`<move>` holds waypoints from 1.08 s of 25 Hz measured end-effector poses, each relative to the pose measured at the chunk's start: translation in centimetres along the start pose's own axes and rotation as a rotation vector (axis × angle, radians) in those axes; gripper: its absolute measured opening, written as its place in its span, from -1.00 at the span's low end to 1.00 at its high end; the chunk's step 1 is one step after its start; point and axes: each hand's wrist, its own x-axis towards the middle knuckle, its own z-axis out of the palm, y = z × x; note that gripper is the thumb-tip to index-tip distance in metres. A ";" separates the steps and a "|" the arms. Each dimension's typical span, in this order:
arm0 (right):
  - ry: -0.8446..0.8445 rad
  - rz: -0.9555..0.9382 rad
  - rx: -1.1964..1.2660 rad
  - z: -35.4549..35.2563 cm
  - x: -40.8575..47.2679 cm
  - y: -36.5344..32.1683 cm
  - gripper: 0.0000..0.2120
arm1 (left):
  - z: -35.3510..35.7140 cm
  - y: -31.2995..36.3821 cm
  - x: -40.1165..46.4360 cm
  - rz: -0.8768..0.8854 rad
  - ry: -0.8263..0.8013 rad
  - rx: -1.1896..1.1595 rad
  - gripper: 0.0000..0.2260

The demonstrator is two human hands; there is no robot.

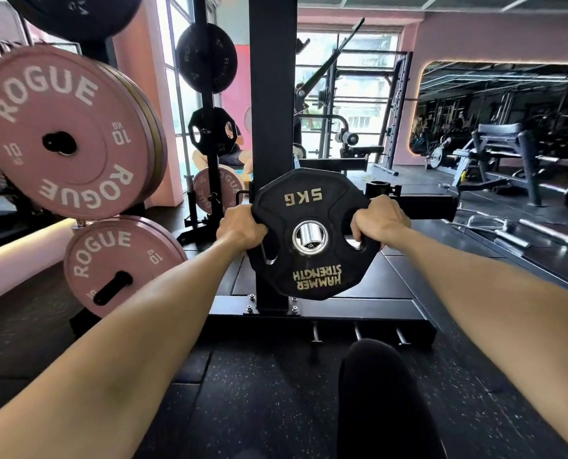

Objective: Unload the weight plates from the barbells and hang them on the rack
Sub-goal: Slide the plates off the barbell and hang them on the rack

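Head view puts the black 5 kg plate (309,233) straight ahead of you, held upright with its lettering upside down, and a chrome peg (310,236) shows through its centre hole, so the plate looks threaded onto a storage peg of the black rack upright (272,127) behind it; how far along the peg it sits cannot be read from this angle. Your left hand (241,226) is wrapped around the plate's left edge, fingers curled through the grip slot, and your right hand (380,223) grips the right edge the same way, fingers hooked into the right-hand slot. Both hands carry the plate, so this one is not yet let go. By the look of it, you are at the hanging step for this plate: push it home on the peg and release. To your left, near, pink 10 kg plates (67,134) hang on an upper peg and more pink plates (120,263) on a lower one, which suggests part of the unloading is behind you. Farther back, black plates (206,58) hang on a second rack post. Far right, a bare bar (547,231) lies on the floor. Whether any loaded barbell remains cannot be told.
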 end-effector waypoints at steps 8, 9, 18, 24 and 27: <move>-0.010 -0.075 0.078 -6.9 8.3 -6.4 -0.84 | -7.4 6.5 8.8 0.052 0.080 0.103 -0.87; -0.019 -0.084 0.076 -8.5 10.1 -8.2 -0.84 | -8.9 7.9 10.6 0.039 0.082 0.087 -0.83; 0.028 -0.168 0.147 -27.8 20.0 -26.9 -0.89 | -29.4 23.5 22.6 0.063 0.201 0.083 -0.77; -0.011 -0.186 0.165 -39.3 20.2 -39.3 -0.89 | -45.1 30.9 26.3 0.048 0.177 0.147 -0.79; -0.021 -0.208 0.180 -43.8 19.3 -45.1 -0.82 | -52.3 32.4 27.8 0.060 0.197 0.173 -0.92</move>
